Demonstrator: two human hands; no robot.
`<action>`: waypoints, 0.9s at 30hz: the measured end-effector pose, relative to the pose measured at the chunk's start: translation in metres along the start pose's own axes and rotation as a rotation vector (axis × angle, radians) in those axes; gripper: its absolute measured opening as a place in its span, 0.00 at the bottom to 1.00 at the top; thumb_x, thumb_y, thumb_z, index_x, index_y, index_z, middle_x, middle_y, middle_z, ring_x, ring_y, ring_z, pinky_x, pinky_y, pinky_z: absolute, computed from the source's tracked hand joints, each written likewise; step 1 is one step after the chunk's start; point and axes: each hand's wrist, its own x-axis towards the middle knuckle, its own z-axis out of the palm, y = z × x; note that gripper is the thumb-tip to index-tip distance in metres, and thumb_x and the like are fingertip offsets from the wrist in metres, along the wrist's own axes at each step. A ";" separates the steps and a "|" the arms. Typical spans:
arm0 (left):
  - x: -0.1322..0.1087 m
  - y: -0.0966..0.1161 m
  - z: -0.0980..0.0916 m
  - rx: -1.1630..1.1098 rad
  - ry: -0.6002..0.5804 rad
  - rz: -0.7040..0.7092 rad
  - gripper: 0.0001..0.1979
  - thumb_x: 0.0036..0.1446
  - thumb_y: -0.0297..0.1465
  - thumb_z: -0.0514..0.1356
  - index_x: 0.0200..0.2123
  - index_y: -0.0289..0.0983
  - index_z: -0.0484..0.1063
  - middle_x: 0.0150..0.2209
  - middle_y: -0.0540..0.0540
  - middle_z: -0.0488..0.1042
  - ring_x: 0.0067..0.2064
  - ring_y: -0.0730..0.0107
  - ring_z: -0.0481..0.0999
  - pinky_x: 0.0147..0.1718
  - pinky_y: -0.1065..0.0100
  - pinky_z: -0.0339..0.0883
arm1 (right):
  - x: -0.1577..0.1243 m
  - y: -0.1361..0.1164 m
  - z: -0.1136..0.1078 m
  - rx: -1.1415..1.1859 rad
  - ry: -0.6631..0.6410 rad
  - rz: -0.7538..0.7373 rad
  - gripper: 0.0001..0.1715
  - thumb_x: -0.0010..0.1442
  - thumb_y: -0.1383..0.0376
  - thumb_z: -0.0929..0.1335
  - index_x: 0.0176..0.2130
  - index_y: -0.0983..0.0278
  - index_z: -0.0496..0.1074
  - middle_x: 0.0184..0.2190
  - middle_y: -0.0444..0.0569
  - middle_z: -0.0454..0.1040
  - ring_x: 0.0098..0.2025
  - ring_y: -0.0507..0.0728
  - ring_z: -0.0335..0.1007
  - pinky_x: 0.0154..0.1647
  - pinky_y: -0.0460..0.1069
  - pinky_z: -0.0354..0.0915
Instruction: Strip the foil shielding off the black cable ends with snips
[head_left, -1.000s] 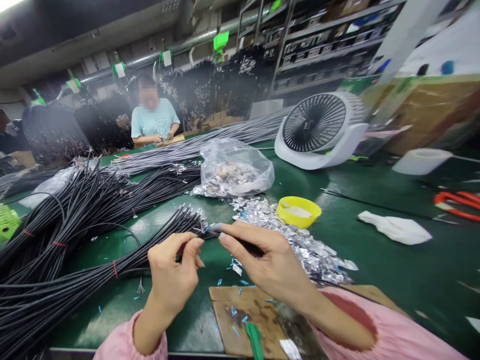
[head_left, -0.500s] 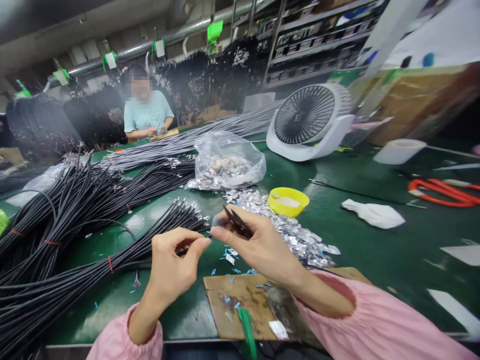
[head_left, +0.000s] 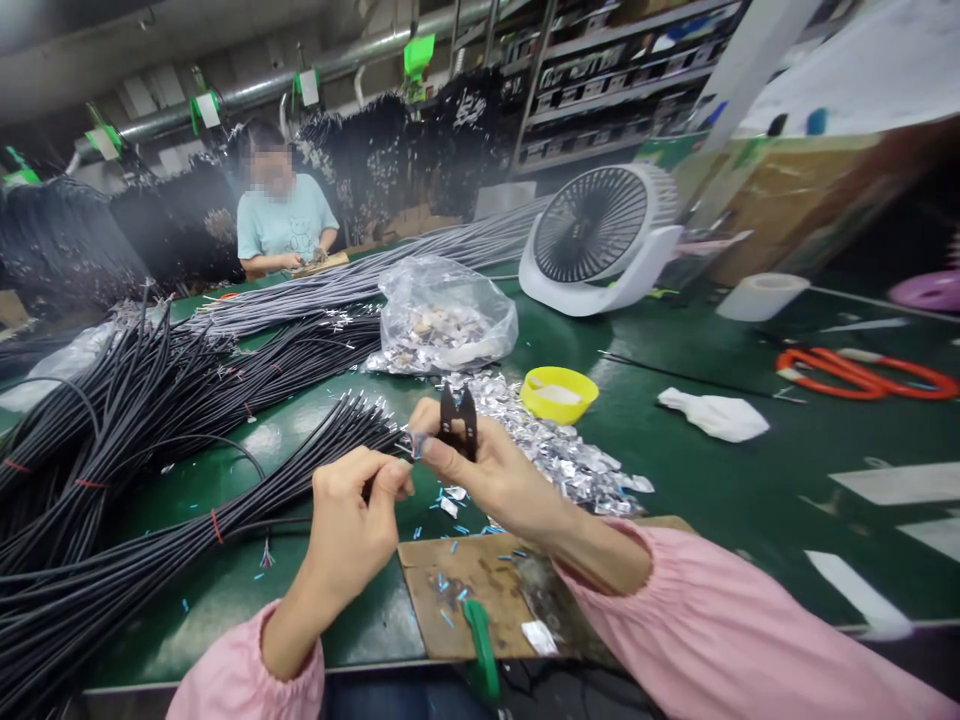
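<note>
My left hand (head_left: pixel 356 510) is closed in a pinch around a black cable, mostly hidden by the fingers. At the cable's end, thin coloured wire ends (head_left: pixel 418 446) show between my two hands. My right hand (head_left: pixel 499 475) pinches at these wire ends with thumb and forefinger. It also keeps a pair of black snips (head_left: pixel 459 420) in its grip, blades pointing up. A bundle of black cables (head_left: pixel 315 465) with stripped ends lies just behind my left hand. Beyond my right hand is a heap of silver foil pieces (head_left: pixel 555 465).
A worn brown board (head_left: pixel 435 630) with blue scraps and a green-handled tool (head_left: pixel 481 650) lies at the front edge. Further back are a yellow dish (head_left: pixel 536 402), a clear bag (head_left: pixel 480 320), a white fan (head_left: pixel 630 290) and orange-handled scissors (head_left: pixel 840 375). Across the table sits another person (head_left: pixel 289 220).
My right hand has turned so the snips now point straight up. My hands have drawn slightly apart, and coloured wire ends now show between them. The view has shifted slightly right.
</note>
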 end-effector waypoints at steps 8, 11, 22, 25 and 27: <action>0.000 0.001 -0.002 -0.057 0.050 -0.067 0.19 0.59 0.32 0.52 0.17 0.35 0.67 0.17 0.52 0.67 0.20 0.77 0.63 0.20 0.74 0.53 | 0.005 -0.002 -0.008 -0.581 0.398 -0.219 0.14 0.60 0.68 0.62 0.23 0.63 0.61 0.19 0.42 0.60 0.20 0.49 0.53 0.19 0.44 0.52; 0.001 0.000 -0.002 -0.045 0.056 -0.058 0.17 0.59 0.32 0.53 0.19 0.35 0.69 0.17 0.51 0.68 0.20 0.77 0.64 0.20 0.74 0.54 | 0.005 -0.003 -0.007 -0.403 0.105 -0.158 0.20 0.62 0.62 0.62 0.20 0.64 0.60 0.16 0.41 0.58 0.19 0.48 0.52 0.19 0.44 0.51; 0.002 -0.005 0.008 -0.149 0.099 -0.119 0.07 0.53 0.31 0.59 0.27 0.35 0.73 0.25 0.49 0.73 0.26 0.73 0.71 0.25 0.73 0.62 | -0.001 0.003 -0.002 -0.651 0.213 -0.400 0.16 0.60 0.71 0.62 0.21 0.64 0.61 0.17 0.42 0.59 0.19 0.48 0.53 0.20 0.45 0.50; 0.002 -0.004 0.006 -0.158 0.092 -0.171 0.08 0.54 0.32 0.58 0.26 0.35 0.73 0.23 0.49 0.73 0.25 0.73 0.70 0.23 0.74 0.60 | 0.001 0.003 -0.009 -0.756 0.385 -0.440 0.16 0.59 0.72 0.62 0.21 0.64 0.61 0.17 0.42 0.59 0.19 0.48 0.52 0.20 0.45 0.49; 0.002 -0.004 0.003 -0.148 0.099 -0.174 0.10 0.55 0.32 0.56 0.24 0.36 0.73 0.21 0.50 0.72 0.23 0.74 0.68 0.21 0.74 0.58 | 0.004 0.003 -0.012 -0.688 0.511 -0.302 0.18 0.60 0.69 0.63 0.20 0.63 0.58 0.16 0.40 0.56 0.18 0.48 0.51 0.19 0.45 0.49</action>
